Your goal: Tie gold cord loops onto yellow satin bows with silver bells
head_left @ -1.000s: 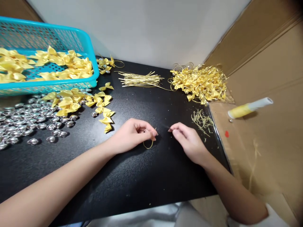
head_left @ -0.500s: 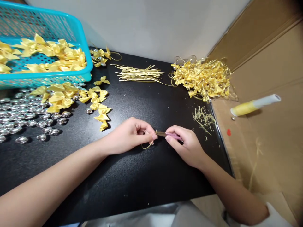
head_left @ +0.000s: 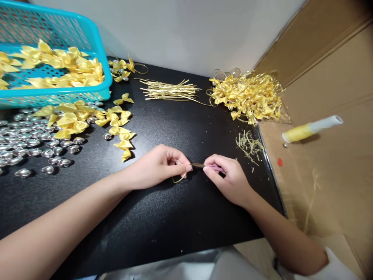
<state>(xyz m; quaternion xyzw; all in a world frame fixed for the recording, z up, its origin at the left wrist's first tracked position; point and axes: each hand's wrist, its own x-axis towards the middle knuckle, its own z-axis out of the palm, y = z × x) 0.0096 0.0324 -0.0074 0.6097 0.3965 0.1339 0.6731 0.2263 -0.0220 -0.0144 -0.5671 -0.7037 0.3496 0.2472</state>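
Near the middle of the black table my left hand point(head_left: 171, 165) pinches a thin gold cord point(head_left: 176, 181) between thumb and fingers; a loop of it hangs below. Most of what lies inside that hand is hidden. My right hand point(head_left: 225, 175) is closed around small pink-handled snips point(head_left: 215, 167), their dark, narrow metal blades pointing left. The blade tips meet the left fingertips, at the cord's end. To the right of my right hand lies a heap of short gold cord clippings point(head_left: 249, 147).
A turquoise basket point(head_left: 106, 76) holds yellow ribbon bows. Loose yellow bows point(head_left: 124, 134) and many silver beads point(head_left: 35, 144) lie at left. Gold cord lengths point(head_left: 170, 90) lie at the back, beside a pile of finished bow loops point(head_left: 247, 97). A yellow-white tube point(head_left: 311, 129) rests on cardboard at right.
The snips' blades have closed together and look narrower. The short cord end that stuck up at my left fingertips no longer shows. Both hands stay nearly in place; the view shifts slightly.
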